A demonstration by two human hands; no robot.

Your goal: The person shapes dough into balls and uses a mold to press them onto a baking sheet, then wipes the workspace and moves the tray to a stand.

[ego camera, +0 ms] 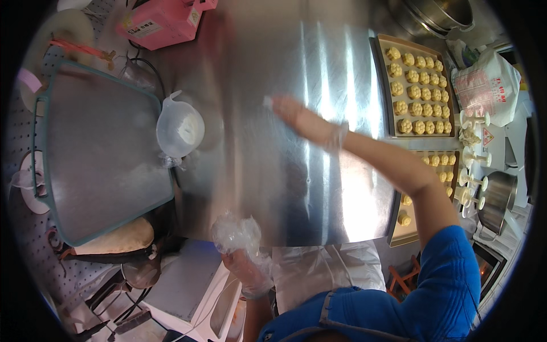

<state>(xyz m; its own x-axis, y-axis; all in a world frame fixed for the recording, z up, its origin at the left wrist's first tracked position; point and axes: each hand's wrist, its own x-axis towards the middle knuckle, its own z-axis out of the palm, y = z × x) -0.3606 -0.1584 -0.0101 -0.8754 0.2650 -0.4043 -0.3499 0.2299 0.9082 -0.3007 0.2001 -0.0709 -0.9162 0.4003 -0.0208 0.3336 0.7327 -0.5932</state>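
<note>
My left hand (248, 269), in a clear plastic glove, grips a crumpled bunch of clear plastic film (237, 233) at the table's front edge. Over the middle of the stainless steel table (265, 171) my right hand (295, 115) is stretched out, also in a clear glove and blurred. Something small and whitish shows at its fingertips; whether it is held cannot be told. A translucent plastic jug (180, 128) with white contents stands to the left. Shaped pale yellow dough pieces lie in rows on a baking tray (386, 85) at the right, with more on a second tray (395, 233) partly behind my right arm.
A green-rimmed board (107, 149) fills the left side. A pink machine (164, 21) stands at the far left. Metal bowls (444, 15), a white printed bag (487, 85), white plunger moulds (476, 157) and a steel pot (495, 201) are at the right.
</note>
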